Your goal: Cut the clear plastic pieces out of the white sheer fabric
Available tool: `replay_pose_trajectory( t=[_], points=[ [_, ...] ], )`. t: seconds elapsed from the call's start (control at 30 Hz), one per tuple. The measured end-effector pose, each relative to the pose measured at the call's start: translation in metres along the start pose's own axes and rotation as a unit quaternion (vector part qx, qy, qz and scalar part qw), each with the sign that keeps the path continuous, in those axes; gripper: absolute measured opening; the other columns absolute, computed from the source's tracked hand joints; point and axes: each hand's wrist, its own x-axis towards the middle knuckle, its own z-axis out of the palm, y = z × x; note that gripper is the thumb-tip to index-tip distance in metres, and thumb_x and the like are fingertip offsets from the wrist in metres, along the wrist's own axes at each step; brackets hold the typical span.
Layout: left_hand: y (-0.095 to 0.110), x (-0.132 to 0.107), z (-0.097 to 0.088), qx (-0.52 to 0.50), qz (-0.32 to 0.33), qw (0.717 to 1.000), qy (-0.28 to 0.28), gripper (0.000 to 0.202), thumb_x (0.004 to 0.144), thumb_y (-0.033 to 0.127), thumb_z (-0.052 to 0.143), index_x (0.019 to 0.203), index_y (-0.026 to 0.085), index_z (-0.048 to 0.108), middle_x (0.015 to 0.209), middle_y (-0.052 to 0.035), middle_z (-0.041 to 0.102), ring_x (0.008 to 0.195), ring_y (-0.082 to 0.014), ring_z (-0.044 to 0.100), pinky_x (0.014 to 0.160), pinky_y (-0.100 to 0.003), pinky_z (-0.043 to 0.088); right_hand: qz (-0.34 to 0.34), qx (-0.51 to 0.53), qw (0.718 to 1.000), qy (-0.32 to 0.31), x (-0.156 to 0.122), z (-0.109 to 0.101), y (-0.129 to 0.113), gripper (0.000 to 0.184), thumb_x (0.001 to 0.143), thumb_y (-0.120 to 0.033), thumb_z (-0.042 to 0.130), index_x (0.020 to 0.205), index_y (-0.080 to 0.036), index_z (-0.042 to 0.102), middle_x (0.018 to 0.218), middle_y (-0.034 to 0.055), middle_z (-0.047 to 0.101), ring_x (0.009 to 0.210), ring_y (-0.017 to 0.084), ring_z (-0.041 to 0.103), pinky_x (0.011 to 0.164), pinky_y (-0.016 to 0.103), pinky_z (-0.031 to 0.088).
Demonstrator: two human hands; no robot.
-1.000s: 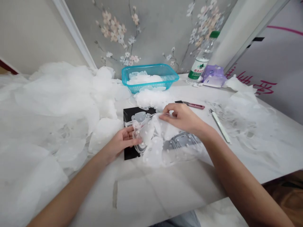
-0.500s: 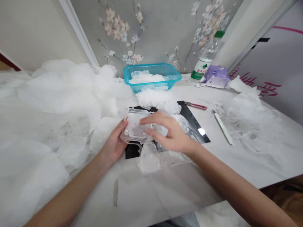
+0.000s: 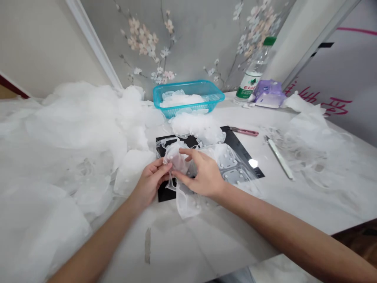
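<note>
My left hand [image 3: 153, 176] is closed, thumb over fingers, on the edge of a translucent white silicone-like sheet [image 3: 178, 159], which is bent up into a bulge. My right hand [image 3: 203, 173] curves round the other side of that bulge, its thumb and forefinger at the sheet. The fingertips partly hide where the two touch. Beneath lies a black board [image 3: 165, 195]. More clear sheeting with rounded panels and small white dots [image 3: 232, 175] covers its right part. A loose translucent flap [image 3: 188, 203] hangs below my right hand.
A large heap of translucent white pieces [image 3: 73, 118] fills the left side. Behind the board are a white pile [image 3: 196, 126] and a blue basket [image 3: 216, 99]. To the right lie a pink-handled knife [image 3: 246, 132], a pale craft knife [image 3: 279, 159] and stringy scraps [image 3: 326, 161]. A bottle [image 3: 250, 80] stands beside a purple packet [image 3: 269, 93].
The sheet, flatter before, is now bent and bunched up. My left hand has moved right, its thumb now on the sheet. My right hand has shifted slightly, uncovering the panels on the right.
</note>
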Motion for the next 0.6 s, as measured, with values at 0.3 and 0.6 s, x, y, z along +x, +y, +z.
replay_pose_trajectory(
  t=[0.3, 0.6],
  points=[
    [-0.0002, -0.0007, 0.0005, 0.050, 0.014, 0.999, 0.002, 0.033, 0.070, 0.035, 0.074, 0.098, 0.020, 0.063, 0.079, 0.0009, 0.069, 0.071, -0.0113, 0.062, 0.071, -0.021, 0.050, 0.000, -0.030, 0.998, -0.046, -0.0002, 0.0001, -0.0020, 0.034, 0.083, -0.033, 0.057, 0.110, -0.013, 0.057, 0.117, 0.0131, 0.064, 0.099, 0.025, 0.064, 0.083, 0.037, 0.052],
    [-0.0026, -0.0026, 0.0037, 0.061, 0.072, 0.995, 0.030, 0.025, 0.071, 0.033, 0.073, 0.089, 0.019, 0.061, 0.075, 0.0000, 0.070, 0.071, -0.0143, 0.064, 0.072, -0.025, 0.048, 0.016, 0.044, 0.992, -0.115, 0.0069, -0.0056, 0.0010, 0.027, 0.094, -0.030, 0.041, 0.104, -0.017, 0.062, 0.098, 0.0077, 0.070, 0.086, 0.017, 0.066, 0.074, 0.027, 0.049]
  ],
)
